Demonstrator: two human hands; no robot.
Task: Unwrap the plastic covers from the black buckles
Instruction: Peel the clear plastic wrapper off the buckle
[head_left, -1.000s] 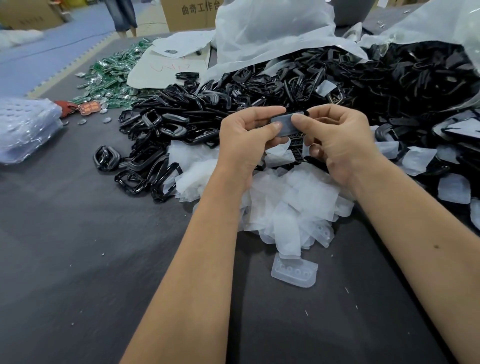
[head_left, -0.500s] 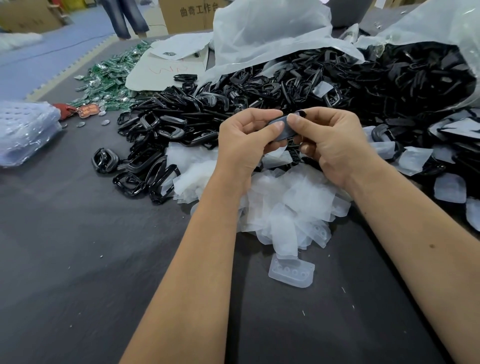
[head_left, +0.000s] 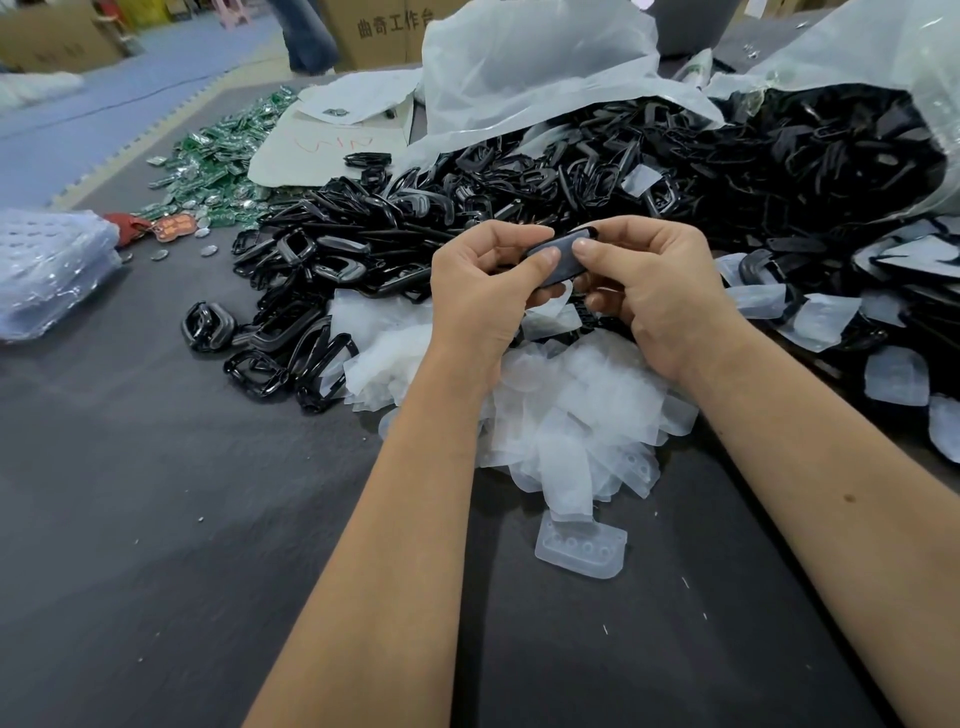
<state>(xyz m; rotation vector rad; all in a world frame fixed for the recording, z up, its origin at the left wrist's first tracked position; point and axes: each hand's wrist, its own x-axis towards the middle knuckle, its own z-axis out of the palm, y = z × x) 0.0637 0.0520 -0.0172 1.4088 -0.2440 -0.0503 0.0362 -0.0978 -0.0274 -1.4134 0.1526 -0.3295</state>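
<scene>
A black buckle in a cloudy plastic cover (head_left: 563, 258) is held up between both hands above the table. My left hand (head_left: 480, 296) pinches its left end with thumb and fingers. My right hand (head_left: 657, 291) pinches the right end, thumb on top. Under the hands lies a heap of empty plastic covers (head_left: 561, 410). To the left sits a pile of bare black buckles (head_left: 311, 291). More buckles spill from a clear bag (head_left: 753, 171) behind.
The dark grey table (head_left: 156, 519) runs toward me. One loose cover (head_left: 581, 552) lies near my arms. Covered buckles (head_left: 893, 332) lie at right. Green packets (head_left: 218, 166), a paper sheet (head_left: 332, 140) and a bubble-wrap bundle (head_left: 47, 270) sit at left.
Both hands stay on the same covered buckle; the thumbs have drawn closer together on it. The view has shifted slightly.
</scene>
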